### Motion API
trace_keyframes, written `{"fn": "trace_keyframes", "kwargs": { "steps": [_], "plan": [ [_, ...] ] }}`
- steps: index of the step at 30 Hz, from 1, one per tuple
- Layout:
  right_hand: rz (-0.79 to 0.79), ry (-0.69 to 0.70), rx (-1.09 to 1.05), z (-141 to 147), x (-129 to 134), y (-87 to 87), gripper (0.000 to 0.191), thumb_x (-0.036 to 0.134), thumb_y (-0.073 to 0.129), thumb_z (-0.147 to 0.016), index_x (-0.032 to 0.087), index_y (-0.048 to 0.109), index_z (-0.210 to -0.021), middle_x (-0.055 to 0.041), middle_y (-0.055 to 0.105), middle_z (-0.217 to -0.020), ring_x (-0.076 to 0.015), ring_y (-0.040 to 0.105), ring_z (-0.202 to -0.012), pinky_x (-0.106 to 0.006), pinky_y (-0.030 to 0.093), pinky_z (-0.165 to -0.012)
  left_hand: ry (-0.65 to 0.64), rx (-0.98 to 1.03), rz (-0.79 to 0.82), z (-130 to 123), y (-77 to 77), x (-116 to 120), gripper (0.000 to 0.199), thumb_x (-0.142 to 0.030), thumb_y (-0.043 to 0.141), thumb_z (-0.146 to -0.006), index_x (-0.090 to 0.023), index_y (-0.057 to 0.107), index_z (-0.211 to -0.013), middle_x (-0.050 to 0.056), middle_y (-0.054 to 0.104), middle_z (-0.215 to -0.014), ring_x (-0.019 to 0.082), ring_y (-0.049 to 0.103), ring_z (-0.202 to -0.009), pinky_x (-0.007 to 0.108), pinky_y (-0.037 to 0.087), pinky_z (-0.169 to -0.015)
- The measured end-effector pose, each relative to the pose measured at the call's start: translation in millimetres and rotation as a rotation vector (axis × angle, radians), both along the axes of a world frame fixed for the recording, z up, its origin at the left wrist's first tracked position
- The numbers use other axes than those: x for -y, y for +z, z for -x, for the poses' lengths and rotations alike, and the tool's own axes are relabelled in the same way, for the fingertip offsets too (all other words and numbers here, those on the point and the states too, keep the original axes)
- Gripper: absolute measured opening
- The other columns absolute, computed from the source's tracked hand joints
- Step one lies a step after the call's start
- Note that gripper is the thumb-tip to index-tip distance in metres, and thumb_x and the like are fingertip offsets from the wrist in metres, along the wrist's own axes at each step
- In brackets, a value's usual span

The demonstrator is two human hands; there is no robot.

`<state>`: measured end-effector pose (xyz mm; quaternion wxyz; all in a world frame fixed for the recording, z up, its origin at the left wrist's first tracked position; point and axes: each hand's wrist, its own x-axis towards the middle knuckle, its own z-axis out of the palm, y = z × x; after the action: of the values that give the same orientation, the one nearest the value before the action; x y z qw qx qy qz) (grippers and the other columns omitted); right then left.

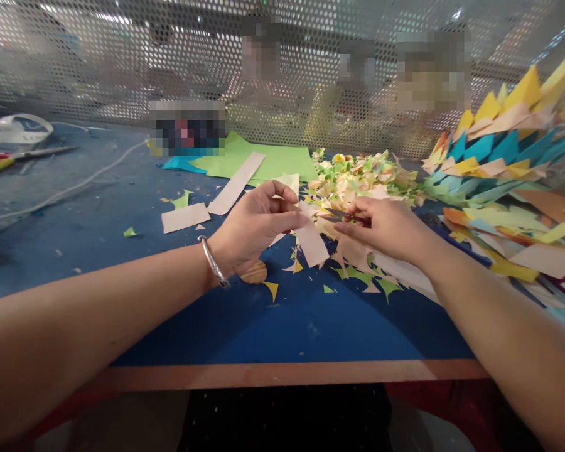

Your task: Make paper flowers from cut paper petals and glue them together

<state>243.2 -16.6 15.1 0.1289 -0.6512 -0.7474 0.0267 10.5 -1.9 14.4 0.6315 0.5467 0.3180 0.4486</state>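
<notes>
My left hand point(263, 220), with a silver bangle at the wrist, pinches the upper end of a pale paper strip point(313, 243) over the table. My right hand point(381, 226) is closed around small scissors point(341, 215), whose tips point left towards the strip. Behind both hands lies a heap of small curled paper pieces point(358, 179) in cream, green and orange. Pale strips point(238, 182) rest on green paper point(268, 157) and on the table, left of the heap. A round wooden-looking piece point(253, 272) sits beneath my left hand.
Paper scraps point(353, 273) are scattered over the blue table point(301, 333). Folded coloured paper point(494, 150) is stacked at the right, with more strips point(546, 257) below. Red-and-yellow-handled scissors point(9, 162) and a white cable point(85, 177) lie left. A perforated metal screen point(292, 94) stands behind.
</notes>
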Motion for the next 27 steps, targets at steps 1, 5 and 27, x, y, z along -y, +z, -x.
{"fn": "trace_keyframes", "kwargs": {
  "steps": [1, 5, 27],
  "plan": [
    [0.033, -0.004, 0.07, 0, 0, 0.3, 0.043, 0.065, 0.058, -0.086, 0.022, 0.055, -0.08, -0.0008, 0.058, -0.063, -0.0165, 0.049, -0.055, -0.029, 0.028, -0.051, -0.01, -0.025, -0.009, 0, -0.7, 0, 0.025, -0.001, 0.067, -0.075, -0.018, 0.05, -0.081, -0.005, 0.056, -0.064, 0.007, 0.054, -0.06, 0.023, 0.037, -0.056],
    [0.054, -0.015, 0.27, 7, 7, 4.9, 0.04, 0.059, 0.054, -0.09, 0.023, 0.053, -0.074, -0.0021, 0.059, -0.062, -0.0175, 0.048, -0.055, -0.029, 0.025, -0.049, -0.053, -0.086, -0.076, 1, -3.7, -1, 0.022, -0.005, 0.068, -0.075, -0.017, 0.052, -0.084, -0.003, 0.059, -0.065, 0.008, 0.057, -0.063, 0.024, 0.041, -0.062],
    [-0.025, 0.44, -0.501, 32, 27, 3.5, 0.018, 0.028, 0.059, -0.094, 0.02, 0.063, -0.079, 0.001, 0.056, -0.071, -0.0099, 0.049, -0.059, -0.024, 0.04, -0.054, -0.18, -0.253, -0.237, 2, -3.3, 5, 0.02, -0.012, 0.07, -0.073, -0.019, 0.055, -0.085, -0.001, 0.065, -0.067, 0.014, 0.065, -0.067, 0.026, 0.047, -0.062]
  ]
}}
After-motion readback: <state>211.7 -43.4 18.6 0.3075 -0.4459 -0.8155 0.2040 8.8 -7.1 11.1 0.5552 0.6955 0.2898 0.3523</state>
